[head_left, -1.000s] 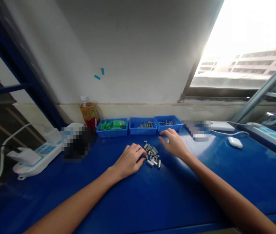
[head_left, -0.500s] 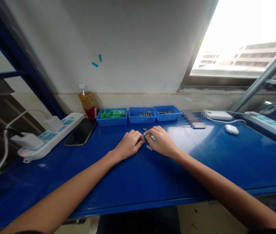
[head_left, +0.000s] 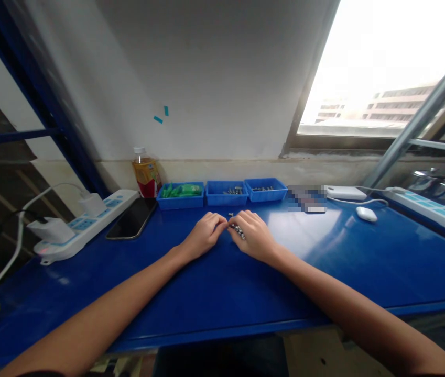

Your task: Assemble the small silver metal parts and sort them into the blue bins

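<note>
My right hand (head_left: 254, 236) is curled around a cluster of small silvery metal parts (head_left: 238, 230), which show between its thumb and fingers just above the table. My left hand (head_left: 206, 234) is closed, its thumb and fingertips pinched together and meeting the right fingertips. Whatever sits in that pinch is hidden. One more little metal piece (head_left: 230, 214) lies on the blue table (head_left: 222, 293) just beyond the fingertips. Behind the hands, a blue bin (head_left: 226, 200) and another blue bin (head_left: 267, 196) contain small metal parts.
A third blue bin (head_left: 181, 202) holds green packets. Left of it stand a drink bottle (head_left: 146, 173), a black phone (head_left: 131, 220) and a power strip (head_left: 84, 224). To the right lie a white case (head_left: 366, 214), a white box with a cable (head_left: 346, 193) and another power strip (head_left: 430, 209).
The metal parts that lay loose around my right fingers, one in front of them, are now bunched under that hand. Both hands stay close together, and the camera view has shifted slightly.
</note>
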{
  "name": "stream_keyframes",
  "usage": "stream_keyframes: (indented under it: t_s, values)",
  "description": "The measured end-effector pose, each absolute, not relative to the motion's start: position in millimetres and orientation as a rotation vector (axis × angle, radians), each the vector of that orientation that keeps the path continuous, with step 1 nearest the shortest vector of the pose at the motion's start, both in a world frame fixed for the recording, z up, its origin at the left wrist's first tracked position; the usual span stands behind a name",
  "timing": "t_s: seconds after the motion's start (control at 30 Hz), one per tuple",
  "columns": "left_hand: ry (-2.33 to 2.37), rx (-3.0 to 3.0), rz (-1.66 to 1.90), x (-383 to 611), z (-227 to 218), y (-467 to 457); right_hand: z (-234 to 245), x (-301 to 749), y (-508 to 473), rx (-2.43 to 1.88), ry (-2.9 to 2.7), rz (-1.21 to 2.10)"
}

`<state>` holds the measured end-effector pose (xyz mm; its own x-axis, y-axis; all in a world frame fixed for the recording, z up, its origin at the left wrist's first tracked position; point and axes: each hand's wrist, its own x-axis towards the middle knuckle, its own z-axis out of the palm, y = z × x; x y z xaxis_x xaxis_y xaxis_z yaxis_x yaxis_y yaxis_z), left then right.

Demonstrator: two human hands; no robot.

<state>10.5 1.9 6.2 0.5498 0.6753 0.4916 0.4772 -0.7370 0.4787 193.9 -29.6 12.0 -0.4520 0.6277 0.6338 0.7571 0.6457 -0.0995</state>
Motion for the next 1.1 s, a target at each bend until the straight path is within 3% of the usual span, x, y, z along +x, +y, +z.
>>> stream_keyframes:
  t_s: [0.57,1.1]
  values:
    - [0.901,2.525,0.999,9.7,6.4,-3.7,10.7,197.2,-25.2,-1.032,-2.113,-0.026]
    - [0.906,2.451,0.939,8.7,8.7,-4.7,14.5,198.1,-27.4,-0.982,-2.141,-0.091]
